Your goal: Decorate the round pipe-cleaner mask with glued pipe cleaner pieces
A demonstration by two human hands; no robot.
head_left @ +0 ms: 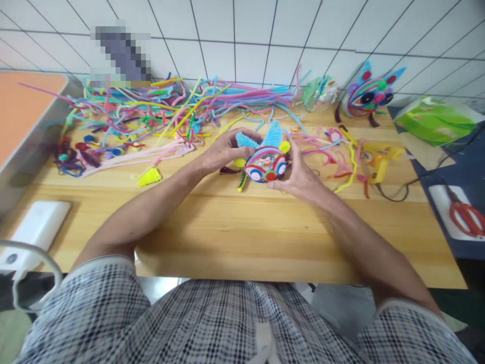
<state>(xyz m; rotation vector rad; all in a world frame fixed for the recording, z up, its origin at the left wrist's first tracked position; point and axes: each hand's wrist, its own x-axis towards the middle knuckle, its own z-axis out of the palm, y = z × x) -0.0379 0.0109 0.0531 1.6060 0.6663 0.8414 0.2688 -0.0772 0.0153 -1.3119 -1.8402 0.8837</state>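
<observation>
Between my two hands is a small craft animal head (266, 163) made of coloured pipe cleaners, with blue fuzzy ears, round white-and-blue eyes, a red-and-green nose and yellow pieces at its sides. My left hand (231, 147) grips its left side near one ear, fingers partly hidden behind it. My right hand (296, 174) holds the other side, thumb at the lower front edge. Below the head hang dark tassels and a green-yellow strip. A yellow tassel (149, 177) lies on the wooden table (227, 227) to the left.
Heaps of pipe cleaners (246, 98) run along the tiled wall. A finished-looking craft head (366, 93) stands at the back right, near a green packet (435, 119). A yellow glue gun (381, 159) with a cord, red-handled scissors (466, 217) and a white power bank (36, 232) lie around.
</observation>
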